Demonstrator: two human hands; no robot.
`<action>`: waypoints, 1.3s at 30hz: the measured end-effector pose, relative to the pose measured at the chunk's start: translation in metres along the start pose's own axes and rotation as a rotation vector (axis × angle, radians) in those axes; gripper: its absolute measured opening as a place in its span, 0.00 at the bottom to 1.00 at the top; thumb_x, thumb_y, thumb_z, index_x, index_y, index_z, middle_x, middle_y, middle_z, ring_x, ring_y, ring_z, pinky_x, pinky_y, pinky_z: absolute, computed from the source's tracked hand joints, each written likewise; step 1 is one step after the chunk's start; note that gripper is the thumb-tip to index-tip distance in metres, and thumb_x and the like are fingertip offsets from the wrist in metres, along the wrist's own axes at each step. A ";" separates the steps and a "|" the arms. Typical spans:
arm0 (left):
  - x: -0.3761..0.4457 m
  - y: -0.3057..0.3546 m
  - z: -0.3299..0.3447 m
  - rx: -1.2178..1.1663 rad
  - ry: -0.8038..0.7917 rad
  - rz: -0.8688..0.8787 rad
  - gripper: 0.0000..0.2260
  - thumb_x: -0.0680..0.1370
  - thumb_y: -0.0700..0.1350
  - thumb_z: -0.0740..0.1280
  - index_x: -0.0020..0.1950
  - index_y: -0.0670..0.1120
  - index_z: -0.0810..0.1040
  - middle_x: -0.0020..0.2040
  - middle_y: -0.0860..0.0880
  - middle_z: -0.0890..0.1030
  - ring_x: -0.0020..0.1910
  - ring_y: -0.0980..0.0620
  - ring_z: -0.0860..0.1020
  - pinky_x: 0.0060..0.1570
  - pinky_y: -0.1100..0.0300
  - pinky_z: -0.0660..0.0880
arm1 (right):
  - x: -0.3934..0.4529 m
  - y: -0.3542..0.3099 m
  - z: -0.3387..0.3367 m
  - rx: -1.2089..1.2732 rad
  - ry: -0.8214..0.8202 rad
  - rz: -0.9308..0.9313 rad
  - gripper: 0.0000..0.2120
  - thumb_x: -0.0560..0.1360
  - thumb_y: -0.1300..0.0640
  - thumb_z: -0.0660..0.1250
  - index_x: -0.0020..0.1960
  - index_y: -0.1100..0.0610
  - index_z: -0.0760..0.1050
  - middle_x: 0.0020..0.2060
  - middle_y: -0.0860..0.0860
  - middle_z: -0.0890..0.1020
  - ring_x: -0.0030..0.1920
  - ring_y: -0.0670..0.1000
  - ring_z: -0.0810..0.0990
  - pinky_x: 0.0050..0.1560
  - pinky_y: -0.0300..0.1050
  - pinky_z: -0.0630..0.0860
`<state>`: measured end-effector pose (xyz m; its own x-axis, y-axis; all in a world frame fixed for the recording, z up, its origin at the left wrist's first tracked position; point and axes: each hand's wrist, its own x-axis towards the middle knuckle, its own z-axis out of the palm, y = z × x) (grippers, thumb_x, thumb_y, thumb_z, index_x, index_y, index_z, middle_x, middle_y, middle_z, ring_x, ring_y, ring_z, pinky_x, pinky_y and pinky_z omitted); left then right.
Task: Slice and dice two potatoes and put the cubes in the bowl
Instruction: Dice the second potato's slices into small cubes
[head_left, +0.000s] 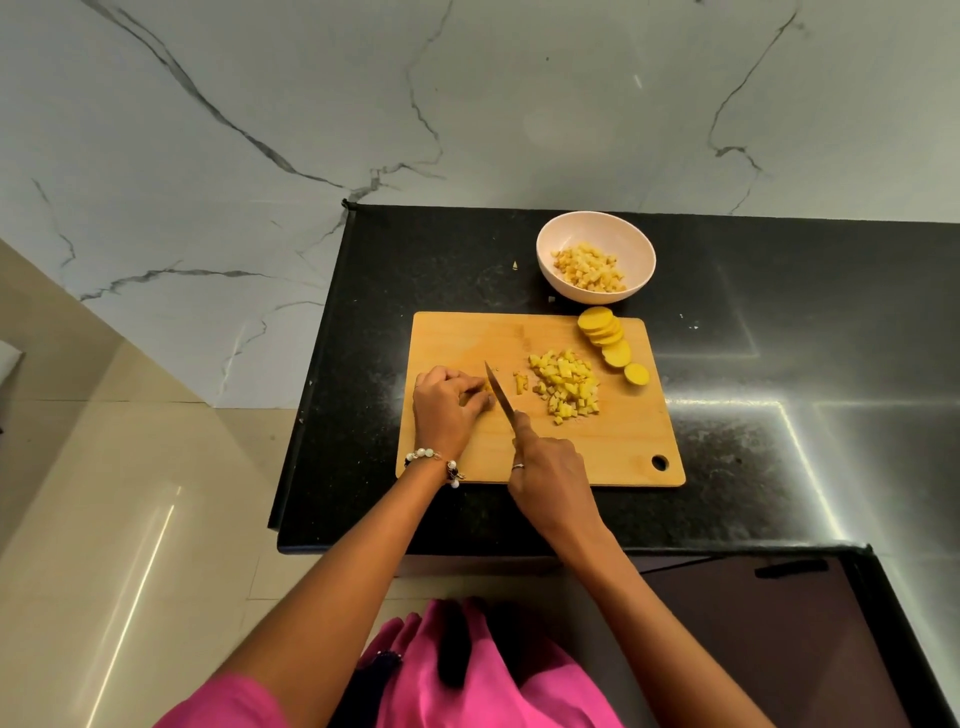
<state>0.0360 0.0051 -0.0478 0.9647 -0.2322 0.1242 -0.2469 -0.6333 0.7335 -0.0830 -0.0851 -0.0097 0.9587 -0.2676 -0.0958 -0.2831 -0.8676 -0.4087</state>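
My right hand (550, 470) grips the knife (500, 394), blade down on the cutting board (613, 447). My left hand (447, 402) pinches a potato piece, mostly hidden. Cubes (565, 384) mid-board, slices (605, 332) beyond. Bowl (631, 244) farthest, holding cubes.

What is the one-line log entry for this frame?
dicing | left hand holds potato piece | right hand grips steel knife | pink bowl part-filled
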 end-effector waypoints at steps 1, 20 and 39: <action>-0.001 0.000 0.000 -0.004 0.009 -0.006 0.11 0.69 0.45 0.75 0.49 0.43 0.84 0.46 0.45 0.81 0.49 0.45 0.75 0.46 0.62 0.64 | 0.001 0.000 0.000 -0.003 -0.006 -0.001 0.27 0.78 0.62 0.53 0.77 0.58 0.52 0.48 0.61 0.80 0.46 0.61 0.76 0.39 0.50 0.65; 0.004 -0.001 0.002 -0.052 0.052 -0.001 0.08 0.67 0.43 0.76 0.44 0.43 0.85 0.43 0.47 0.80 0.49 0.46 0.72 0.42 0.66 0.61 | -0.014 -0.010 0.014 -0.264 -0.067 -0.017 0.31 0.78 0.64 0.51 0.77 0.60 0.42 0.52 0.61 0.76 0.45 0.60 0.78 0.36 0.48 0.63; 0.002 -0.008 -0.006 -0.075 -0.001 0.027 0.09 0.68 0.42 0.75 0.48 0.43 0.85 0.46 0.48 0.81 0.49 0.49 0.77 0.51 0.55 0.73 | -0.002 -0.005 0.013 -0.003 -0.015 0.023 0.29 0.78 0.62 0.53 0.77 0.58 0.50 0.50 0.59 0.80 0.46 0.61 0.77 0.42 0.51 0.68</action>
<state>0.0401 0.0142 -0.0489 0.9576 -0.2495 0.1440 -0.2653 -0.5693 0.7782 -0.0829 -0.0751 -0.0198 0.9523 -0.2810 -0.1188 -0.3049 -0.8626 -0.4036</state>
